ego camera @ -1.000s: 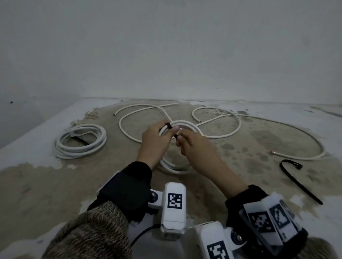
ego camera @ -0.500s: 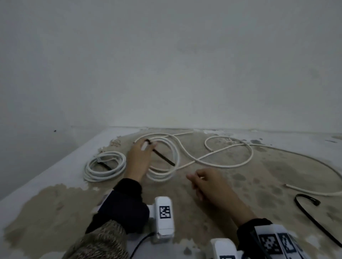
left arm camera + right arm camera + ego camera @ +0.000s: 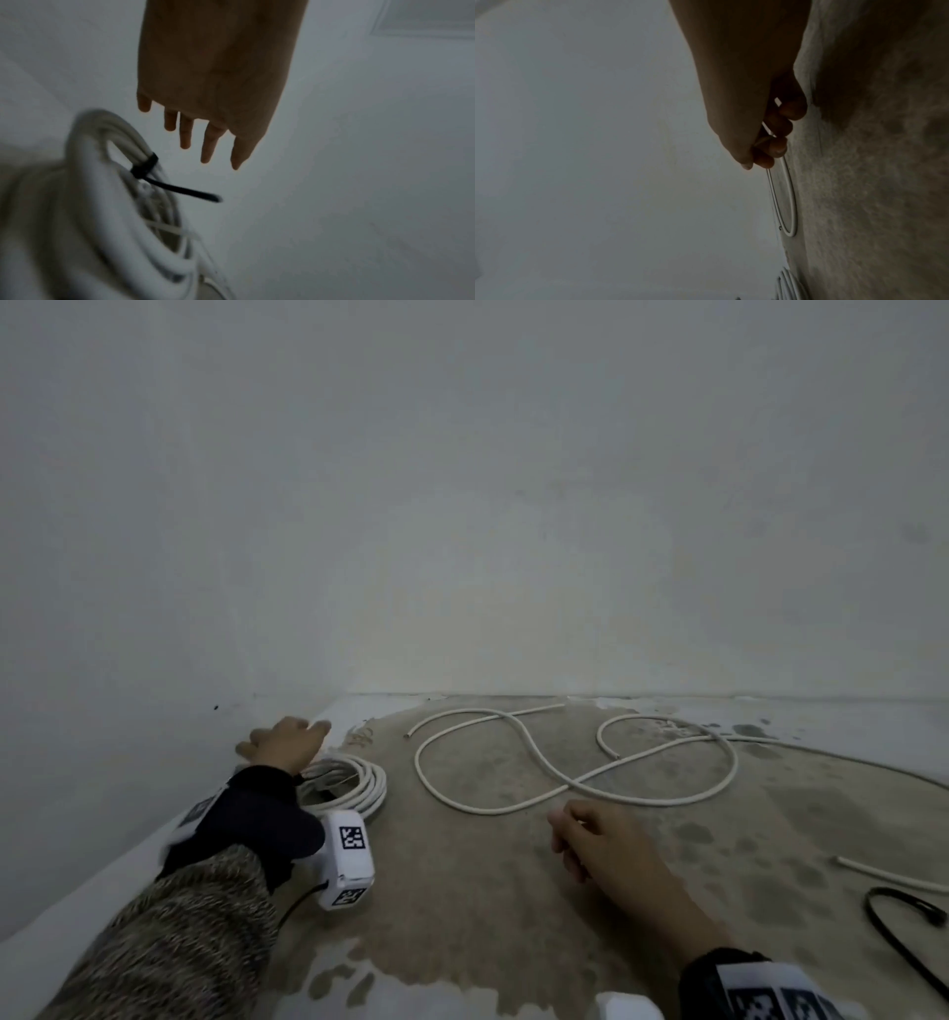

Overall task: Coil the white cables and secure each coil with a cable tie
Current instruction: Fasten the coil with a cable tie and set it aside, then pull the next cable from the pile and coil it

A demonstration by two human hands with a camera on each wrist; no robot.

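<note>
Two white coils [image 3: 367, 785] lie stacked at the far left by the wall. In the left wrist view the upper coil [image 3: 85, 130] wears a black cable tie [image 3: 144, 167] with its tail sticking out. My left hand [image 3: 287, 742] hovers just beyond the coils with straight fingers [image 3: 209, 146] and holds nothing. A long loose white cable [image 3: 513, 809] winds in loops across the middle of the floor. My right hand [image 3: 575, 839] sits just in front of it, fingers [image 3: 777, 146] loosely curled and holding nothing.
A spare black cable tie [image 3: 893, 932] lies at the right on the stained floor [image 3: 462, 916], next to a loose cable end [image 3: 893, 878]. Grey walls [image 3: 462, 505] close the space behind and to the left.
My left hand carried the freshly tied coil leftward, set it on the first coil and let go. My right hand released the tie and drew back towards me.
</note>
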